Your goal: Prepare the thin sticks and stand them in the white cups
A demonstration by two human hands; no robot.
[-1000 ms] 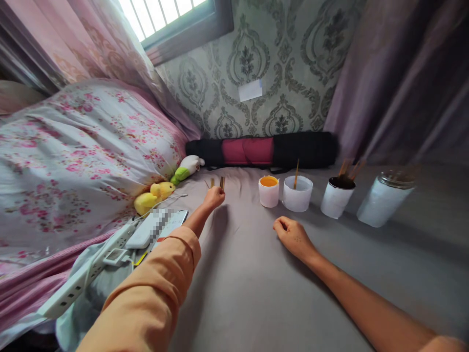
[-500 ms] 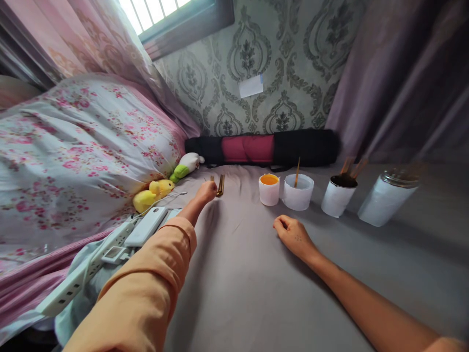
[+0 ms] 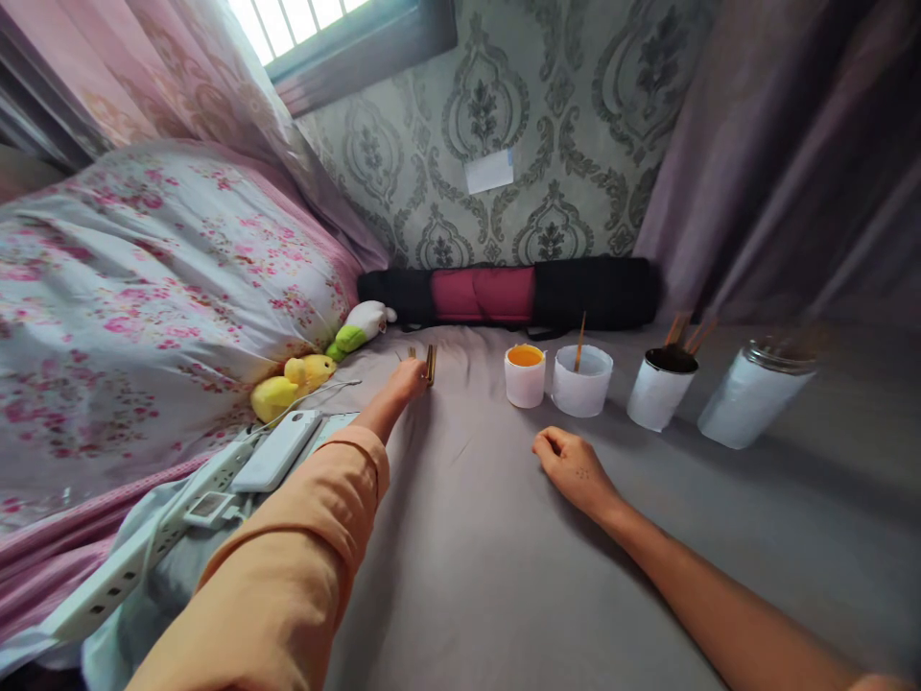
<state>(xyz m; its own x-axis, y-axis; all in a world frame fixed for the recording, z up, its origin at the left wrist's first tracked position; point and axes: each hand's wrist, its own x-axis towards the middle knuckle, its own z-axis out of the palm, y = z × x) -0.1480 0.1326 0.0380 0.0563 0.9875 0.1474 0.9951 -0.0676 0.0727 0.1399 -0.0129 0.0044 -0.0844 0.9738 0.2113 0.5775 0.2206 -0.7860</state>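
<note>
The person's left hand reaches far forward over the grey sheet, the arm in a rolled peach sleeve. Thin gold-brown sticks stand out just beside its fingers on the right, and more tips show beyond the knuckles. The fingers are bent, but the back of the hand hides them, so one cannot tell whether they grasp any of the sticks.

The right hand rests on the sheet, clenched in a loose fist with the thumb against the index finger; the inside of the fist is hidden. Its forearm is bare.

Beyond the right hand stand four white-sided containers in a row: a small cup, orange inside; a wider tub with one stick leaning in it; a dark-rimmed can holding several sticks; and a jar with a shiny rim, blurred at the top.

Near the left forearm lie a white power bank and a power strip. Yellow and green-and-white plush toys sit by the floral cloth. A black-and-red bag lies along the wall.
</note>
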